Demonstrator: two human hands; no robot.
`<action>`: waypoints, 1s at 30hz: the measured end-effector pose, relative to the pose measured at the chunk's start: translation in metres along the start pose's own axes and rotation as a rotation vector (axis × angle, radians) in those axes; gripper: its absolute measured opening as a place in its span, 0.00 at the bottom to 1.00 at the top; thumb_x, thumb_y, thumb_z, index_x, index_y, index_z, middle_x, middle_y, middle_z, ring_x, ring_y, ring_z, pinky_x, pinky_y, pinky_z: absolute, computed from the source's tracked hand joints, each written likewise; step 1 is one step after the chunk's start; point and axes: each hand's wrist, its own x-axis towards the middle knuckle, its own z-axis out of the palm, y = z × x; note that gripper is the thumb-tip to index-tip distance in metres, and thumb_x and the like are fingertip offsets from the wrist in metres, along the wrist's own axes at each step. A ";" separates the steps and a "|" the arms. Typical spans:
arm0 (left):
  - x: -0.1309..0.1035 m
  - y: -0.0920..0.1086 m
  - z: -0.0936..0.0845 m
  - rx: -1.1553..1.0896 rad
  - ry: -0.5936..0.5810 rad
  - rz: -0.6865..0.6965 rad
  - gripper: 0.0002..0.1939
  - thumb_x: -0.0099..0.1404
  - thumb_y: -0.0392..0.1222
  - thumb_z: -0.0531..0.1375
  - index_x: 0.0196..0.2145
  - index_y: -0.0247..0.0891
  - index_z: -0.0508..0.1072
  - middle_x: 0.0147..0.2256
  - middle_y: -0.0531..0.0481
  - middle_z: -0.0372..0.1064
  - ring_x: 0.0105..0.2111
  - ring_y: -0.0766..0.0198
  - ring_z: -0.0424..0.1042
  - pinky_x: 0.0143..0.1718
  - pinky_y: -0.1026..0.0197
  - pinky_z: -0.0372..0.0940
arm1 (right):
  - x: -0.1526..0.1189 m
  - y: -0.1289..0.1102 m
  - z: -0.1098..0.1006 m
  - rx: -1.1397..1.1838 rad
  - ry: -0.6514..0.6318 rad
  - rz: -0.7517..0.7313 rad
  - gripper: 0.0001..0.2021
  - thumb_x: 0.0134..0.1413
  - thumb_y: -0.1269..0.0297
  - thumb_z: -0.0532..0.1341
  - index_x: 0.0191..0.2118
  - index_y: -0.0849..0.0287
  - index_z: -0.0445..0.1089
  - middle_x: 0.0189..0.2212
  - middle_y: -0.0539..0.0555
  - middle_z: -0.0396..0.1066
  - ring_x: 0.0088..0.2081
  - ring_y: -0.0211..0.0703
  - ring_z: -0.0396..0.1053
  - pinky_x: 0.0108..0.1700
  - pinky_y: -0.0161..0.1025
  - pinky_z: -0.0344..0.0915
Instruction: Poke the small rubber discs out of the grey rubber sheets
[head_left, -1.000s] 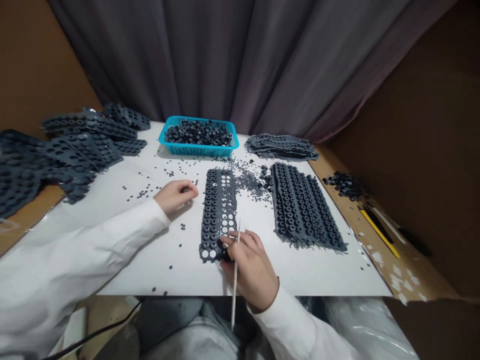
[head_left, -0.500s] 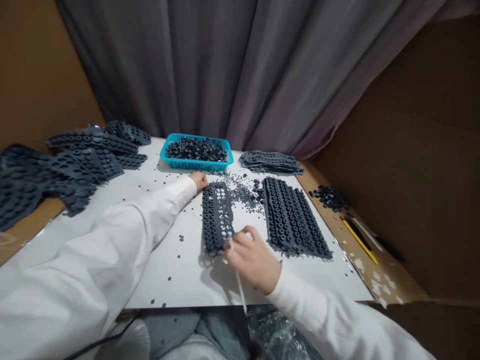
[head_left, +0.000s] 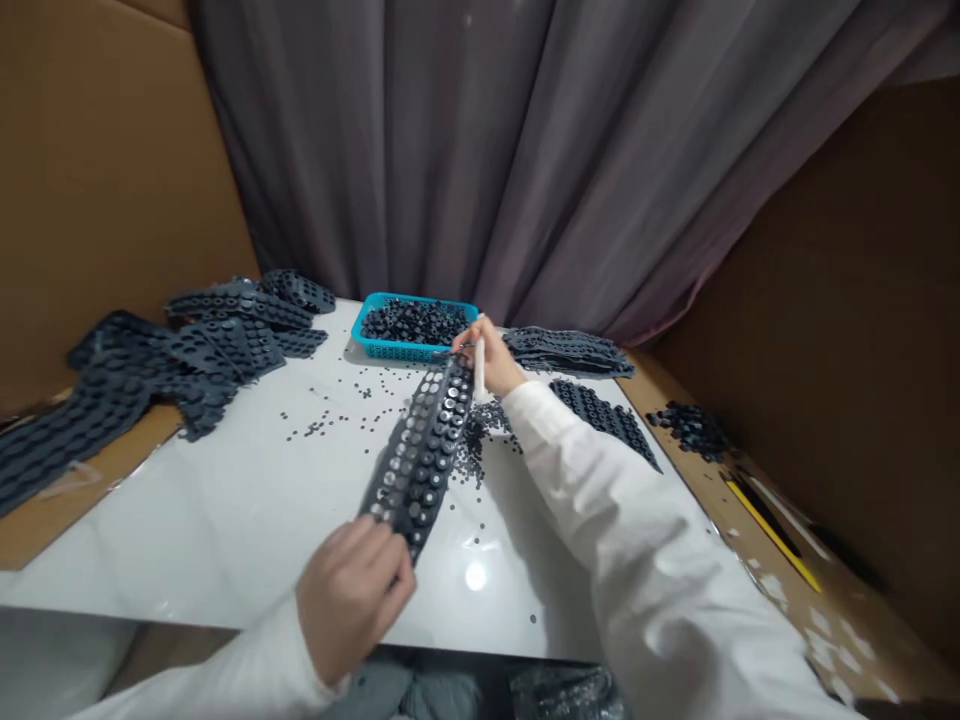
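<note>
A dark grey perforated rubber sheet (head_left: 416,455), with rows of round studs and holes, is stretched lengthwise above the white tabletop (head_left: 247,500). My left hand (head_left: 356,600) is closed around its near end. At the far end is my right hand (head_left: 493,358), fingers closed on a slim white stick (head_left: 480,368) that points down. Its fingertips meet the sheet's far corner; whether they pinch it too, I cannot tell. Small dark discs (head_left: 472,440) lie scattered on the table under and beside the sheet.
A blue basket (head_left: 360,335) full of small dark pieces stands at the back. Stacked rubber sheets (head_left: 570,352) and another sheet (head_left: 607,420) lie right; a heap of sheets (head_left: 202,350) lies left. Dark pieces (head_left: 690,430) and a yellow cutter (head_left: 776,535) sit along the right edge.
The sheet has been lifted from the table and turned. My left hand has come from its far end to the near end; my right hand has moved away to the far end with the stick.
</note>
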 end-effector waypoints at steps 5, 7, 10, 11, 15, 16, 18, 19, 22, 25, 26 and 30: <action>0.033 0.034 0.027 -0.028 -0.257 -0.138 0.10 0.64 0.41 0.51 0.27 0.38 0.68 0.27 0.44 0.68 0.32 0.52 0.68 0.33 0.51 0.63 | 0.007 0.026 0.028 -0.089 0.009 -0.043 0.14 0.45 0.64 0.61 0.27 0.53 0.50 0.33 0.50 0.73 0.33 0.37 0.69 0.38 0.38 0.65; 0.038 0.034 0.024 -0.137 -0.365 -0.184 0.14 0.65 0.48 0.51 0.28 0.38 0.67 0.29 0.43 0.69 0.34 0.51 0.69 0.34 0.51 0.62 | -0.003 0.026 0.015 -0.180 0.100 -0.048 0.12 0.49 0.62 0.59 0.27 0.53 0.52 0.38 0.53 0.74 0.35 0.40 0.70 0.40 0.40 0.65; 0.030 0.022 0.005 -0.389 -0.508 -0.202 0.13 0.63 0.49 0.52 0.28 0.39 0.66 0.29 0.47 0.69 0.33 0.56 0.68 0.34 0.56 0.62 | -0.033 0.020 -0.012 -0.250 0.204 -0.024 0.12 0.52 0.60 0.58 0.28 0.53 0.50 0.39 0.56 0.74 0.34 0.42 0.71 0.40 0.41 0.65; 0.027 0.015 -0.002 -0.465 -0.538 -0.200 0.10 0.63 0.47 0.53 0.28 0.39 0.65 0.29 0.48 0.69 0.32 0.58 0.68 0.33 0.57 0.61 | -0.047 0.017 -0.018 -0.304 0.225 -0.004 0.12 0.52 0.60 0.57 0.28 0.53 0.49 0.38 0.56 0.74 0.33 0.42 0.72 0.39 0.41 0.65; 0.045 -0.031 -0.014 -0.628 -0.517 -0.228 0.10 0.63 0.37 0.46 0.31 0.40 0.66 0.26 0.53 0.67 0.28 0.63 0.67 0.31 0.61 0.61 | -0.103 0.010 -0.017 -0.452 0.109 0.156 0.10 0.53 0.63 0.57 0.28 0.53 0.51 0.33 0.55 0.75 0.38 0.47 0.73 0.39 0.41 0.64; 0.062 -0.046 -0.010 -0.644 -0.467 -0.219 0.12 0.64 0.37 0.44 0.31 0.40 0.66 0.26 0.53 0.67 0.29 0.63 0.67 0.32 0.61 0.62 | -0.115 0.007 -0.011 -0.446 0.072 0.198 0.10 0.53 0.64 0.56 0.29 0.53 0.51 0.33 0.54 0.75 0.39 0.47 0.73 0.39 0.41 0.64; 0.109 -0.075 0.002 -0.565 -0.334 -0.190 0.13 0.64 0.36 0.44 0.32 0.39 0.67 0.29 0.52 0.69 0.32 0.62 0.69 0.36 0.60 0.64 | -0.134 -0.001 0.007 -0.433 0.050 0.254 0.09 0.54 0.65 0.55 0.29 0.53 0.51 0.33 0.54 0.74 0.40 0.47 0.73 0.38 0.41 0.64; 0.137 -0.088 0.010 -0.459 -0.257 -0.170 0.11 0.62 0.36 0.46 0.32 0.38 0.68 0.32 0.50 0.70 0.35 0.61 0.69 0.40 0.59 0.64 | -0.142 -0.008 0.016 -0.433 0.038 0.263 0.09 0.54 0.66 0.55 0.30 0.53 0.51 0.33 0.54 0.74 0.40 0.47 0.73 0.38 0.41 0.64; 0.222 -0.117 0.035 -0.356 -0.148 -0.205 0.16 0.62 0.33 0.44 0.43 0.33 0.68 0.46 0.41 0.67 0.50 0.57 0.64 0.53 0.54 0.57 | -0.168 -0.036 0.045 -0.520 -0.041 0.237 0.09 0.51 0.68 0.58 0.31 0.54 0.53 0.36 0.54 0.73 0.38 0.47 0.71 0.38 0.41 0.63; 0.272 -0.126 0.052 -0.311 -0.162 -0.223 0.25 0.62 0.37 0.51 0.57 0.29 0.58 0.59 0.32 0.53 0.61 0.47 0.50 0.58 0.43 0.46 | -0.203 -0.057 0.065 -0.648 -0.139 0.221 0.12 0.46 0.67 0.63 0.32 0.55 0.57 0.32 0.53 0.70 0.34 0.47 0.68 0.34 0.40 0.63; 0.277 -0.125 0.055 -0.302 -0.180 -0.228 0.31 0.59 0.40 0.55 0.59 0.29 0.54 0.61 0.30 0.47 0.62 0.41 0.43 0.58 0.38 0.41 | -0.216 -0.060 0.069 -0.679 -0.149 0.213 0.13 0.43 0.68 0.65 0.32 0.55 0.58 0.30 0.53 0.69 0.33 0.46 0.67 0.32 0.39 0.62; 0.243 -0.109 0.056 -0.227 -0.227 -0.002 0.42 0.49 0.47 0.66 0.59 0.34 0.56 0.63 0.34 0.43 0.63 0.37 0.37 0.58 0.34 0.32 | -0.257 -0.054 0.079 -0.696 -0.033 0.174 0.15 0.43 0.73 0.65 0.30 0.55 0.55 0.28 0.51 0.67 0.31 0.44 0.65 0.31 0.37 0.61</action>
